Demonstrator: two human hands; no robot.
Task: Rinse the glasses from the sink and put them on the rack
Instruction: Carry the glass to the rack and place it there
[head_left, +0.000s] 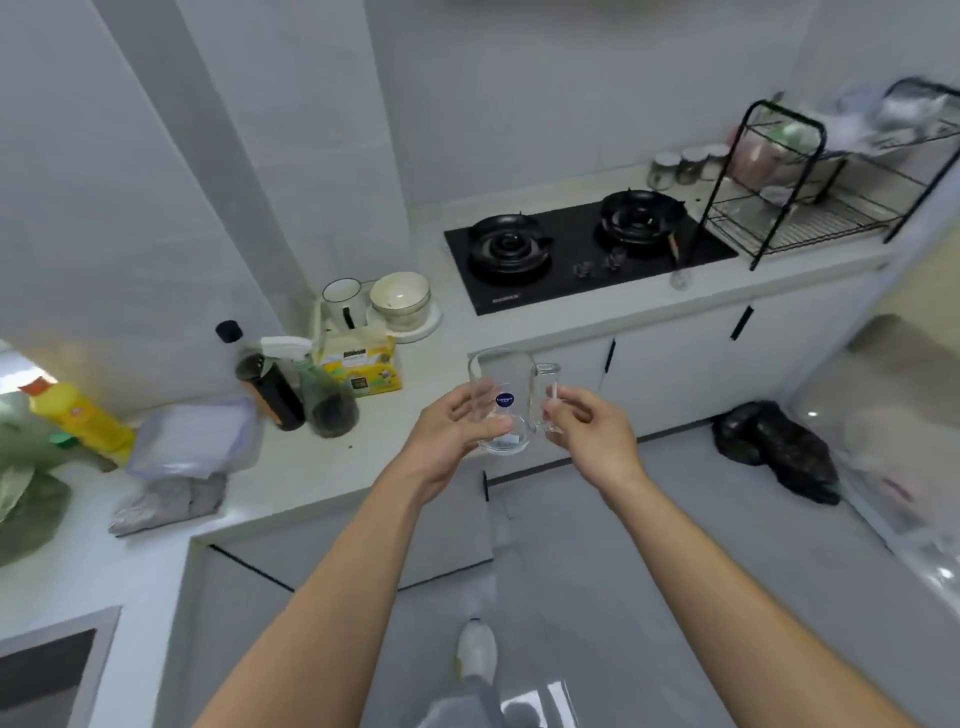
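A clear glass mug with a round blue sticker and a side handle is held upright in mid-air, in front of the counter corner. My left hand wraps around its body from the left. My right hand pinches the handle on the right. The black wire dish rack stands at the far right end of the counter, beyond the stove, with bowls and bags on its shelves. A corner of the sink shows at the bottom left.
A black two-burner gas stove lies between me and the rack. Dark bottles, a yellow box, a white mug and bowls crowd the counter corner. A yellow detergent bottle stands left. A black bag lies on the floor.
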